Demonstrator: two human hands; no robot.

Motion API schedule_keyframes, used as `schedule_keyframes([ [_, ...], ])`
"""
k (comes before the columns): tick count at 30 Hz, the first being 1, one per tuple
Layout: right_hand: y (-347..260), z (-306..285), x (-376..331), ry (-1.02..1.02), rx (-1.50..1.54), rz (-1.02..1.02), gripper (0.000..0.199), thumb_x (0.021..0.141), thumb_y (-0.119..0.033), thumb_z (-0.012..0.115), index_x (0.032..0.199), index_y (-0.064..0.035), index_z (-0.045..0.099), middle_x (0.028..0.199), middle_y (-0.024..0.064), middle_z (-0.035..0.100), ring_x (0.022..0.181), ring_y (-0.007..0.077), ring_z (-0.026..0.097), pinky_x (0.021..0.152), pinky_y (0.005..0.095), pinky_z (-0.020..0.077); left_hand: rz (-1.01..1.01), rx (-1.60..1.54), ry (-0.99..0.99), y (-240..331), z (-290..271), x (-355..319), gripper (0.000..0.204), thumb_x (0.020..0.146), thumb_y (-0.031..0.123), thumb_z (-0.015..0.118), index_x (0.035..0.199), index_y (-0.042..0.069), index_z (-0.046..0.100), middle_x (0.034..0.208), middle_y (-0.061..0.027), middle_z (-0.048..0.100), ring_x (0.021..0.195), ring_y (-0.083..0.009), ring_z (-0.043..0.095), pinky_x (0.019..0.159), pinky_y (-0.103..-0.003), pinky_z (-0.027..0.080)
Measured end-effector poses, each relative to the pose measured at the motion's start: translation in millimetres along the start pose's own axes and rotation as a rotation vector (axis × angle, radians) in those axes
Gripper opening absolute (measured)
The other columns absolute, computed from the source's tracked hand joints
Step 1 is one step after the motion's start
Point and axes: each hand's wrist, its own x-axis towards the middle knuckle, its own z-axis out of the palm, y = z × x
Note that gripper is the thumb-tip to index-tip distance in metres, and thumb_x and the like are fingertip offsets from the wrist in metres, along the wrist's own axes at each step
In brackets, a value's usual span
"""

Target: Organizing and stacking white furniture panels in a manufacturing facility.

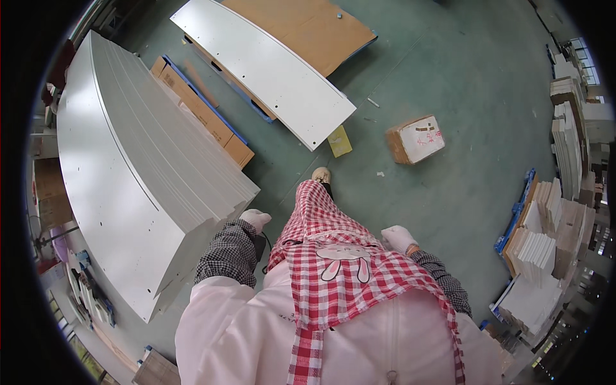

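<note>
My left hand, in a white glove, is closed with its fingers curled in. It is beside the near corner of a tall stack of white panels; I cannot tell whether it touches them. No held thing shows in it. A dark object and a thin black cord show beside that forearm, partly hidden. Out to the right of my red checked apron, my right hand, also gloved in white, is curled closed above the floor, with nothing visible in it. Both forearms wear black-and-white checked sleeves.
Ahead lies a long white panel over a pallet, by a brown cardboard sheet. A taped carton sits on the green floor, right of a yellow piece. Panel stacks line the right side.
</note>
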Motion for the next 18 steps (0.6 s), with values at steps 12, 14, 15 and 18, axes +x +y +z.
schedule_keyframes([
  [12, -97, -196, 240, -0.107, -0.31, -0.066, 0.034, 0.088, -0.03, 0.059, 0.093, 0.0012, 0.071, 0.092, 0.0182, 0.07, 0.083, 0.0311, 0.065, 0.076, 0.0408, 0.0501, 0.038, -0.003, 0.081, 255, -22, 71, 0.049, 0.091, 0.034, 0.056, 0.122, -0.002, 0.066, 0.117, -0.0191, 0.07, 0.106, -0.031, 0.066, 0.093, -0.039, 0.051],
  [14, -142, -211, 279, -0.108, -0.364, -0.097, 0.041, 0.086, -0.032, 0.059, 0.105, 0.0004, 0.073, 0.108, 0.027, 0.069, 0.106, 0.0398, 0.066, 0.092, 0.0439, 0.0503, -0.022, -0.021, 0.091, 271, -13, 90, 0.05, 0.091, 0.036, 0.056, 0.121, -0.003, 0.066, 0.12, -0.0205, 0.069, 0.111, -0.0327, 0.065, 0.097, -0.039, 0.049],
  [15, -154, -221, 308, -0.127, -0.404, -0.12, 0.041, 0.085, -0.033, 0.058, 0.104, -0.0002, 0.073, 0.107, 0.0265, 0.069, 0.104, 0.0404, 0.066, 0.092, 0.044, 0.0505, -0.044, -0.036, 0.093, 280, -5, 102, 0.051, 0.091, 0.037, 0.056, 0.122, -0.002, 0.066, 0.121, -0.0211, 0.069, 0.114, -0.033, 0.064, 0.099, -0.039, 0.048],
  [18, -188, -229, 390, -0.151, -0.515, -0.242, 0.042, 0.085, -0.033, 0.055, 0.103, 0.0003, 0.072, 0.107, 0.0251, 0.069, 0.104, 0.0413, 0.066, 0.092, 0.0444, 0.0511, -0.124, -0.071, 0.058, 289, 17, 141, 0.053, 0.09, 0.039, 0.056, 0.123, -0.001, 0.066, 0.121, -0.0217, 0.068, 0.116, -0.0331, 0.063, 0.101, -0.039, 0.047],
])
